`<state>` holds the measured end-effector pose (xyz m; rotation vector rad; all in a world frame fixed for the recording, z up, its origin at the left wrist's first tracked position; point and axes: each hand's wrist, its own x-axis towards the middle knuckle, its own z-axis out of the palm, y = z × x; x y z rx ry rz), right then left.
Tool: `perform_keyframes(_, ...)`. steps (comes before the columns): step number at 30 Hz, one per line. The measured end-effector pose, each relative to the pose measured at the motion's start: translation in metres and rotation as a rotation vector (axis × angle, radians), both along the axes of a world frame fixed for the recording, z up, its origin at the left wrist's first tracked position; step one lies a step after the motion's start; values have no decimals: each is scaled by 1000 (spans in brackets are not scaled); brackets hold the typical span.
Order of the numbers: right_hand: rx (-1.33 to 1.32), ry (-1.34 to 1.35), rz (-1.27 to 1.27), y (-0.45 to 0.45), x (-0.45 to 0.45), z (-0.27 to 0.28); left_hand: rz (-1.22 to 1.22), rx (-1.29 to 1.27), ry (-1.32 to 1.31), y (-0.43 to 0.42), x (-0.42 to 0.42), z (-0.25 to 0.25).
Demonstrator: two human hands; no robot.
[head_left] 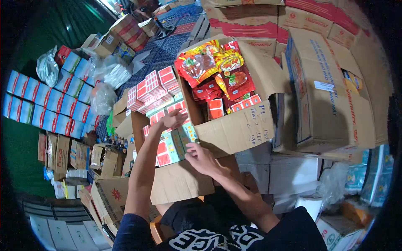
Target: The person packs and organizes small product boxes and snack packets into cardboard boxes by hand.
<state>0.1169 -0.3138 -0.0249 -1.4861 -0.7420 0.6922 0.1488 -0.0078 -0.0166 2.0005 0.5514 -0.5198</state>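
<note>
An open cardboard box (180,184) in front of me holds red-and-white small boxes (153,83) and green-and-yellow packs (178,141). My left hand (173,119) reaches over the middle of the box, fingers stretched out above the packs. At the box's right edge, my right hand (201,158) is beside the green packs, its fingers partly curled; whether it grips anything is unclear. Adjoining on the right, a second open box (238,129) with handwriting on its flap holds red and yellow packets (209,62) and a few red-and-white boxes.
Large cartons (316,88) stand at the right, with more stacked behind. Blue-and-white packages (50,100) are piled at the left near plastic bags (102,98). Several opened cartons (109,201) lie at the lower left. A patterned blue mat (161,52) covers the floor beyond.
</note>
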Motion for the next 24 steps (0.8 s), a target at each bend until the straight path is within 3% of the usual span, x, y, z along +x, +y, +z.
perform_keyframes(2, -8, -35, -9, -2, 1, 2, 43, -7, 66, -14, 9, 2)
perform_keyframes(4, -9, -99, -1, -3, 1, 3, 84, 24, -123, -12, 2, 5)
perform_keyframes(7, 15, -97, -16, -3, 0, 2, 307, 357, -430, -18, 21, 14)
perform_keyframes(8, 25, -101, -16, -2, 0, 1, 297, 360, -428, -22, 33, 17)
perform_keyframes(10, 26, -112, -41, -4, -2, 1, 284, 466, -803, -64, 61, 47)
perform_keyframes(11, 26, -130, -58, -5, -3, 1, 278, 467, -804, -82, 71, 54)
perform_keyframes(15, 25, -96, 2, -15, 8, 14, -235, 839, -696, -126, 119, 55)
perform_keyframes(17, 29, -74, 37, -15, 11, 15, -207, 814, -61, -160, 139, 74)
perform_keyframes(18, -5, -91, 24, -15, 9, 11, -247, 800, 80, -154, 146, 50)
perform_keyframes(21, -81, -129, -4, -13, 13, 6, -373, 666, 159, -95, 156, -63)
perform_keyframes(24, 11, -104, 2, -14, 18, 7, -429, 548, 231, -90, 159, -113)
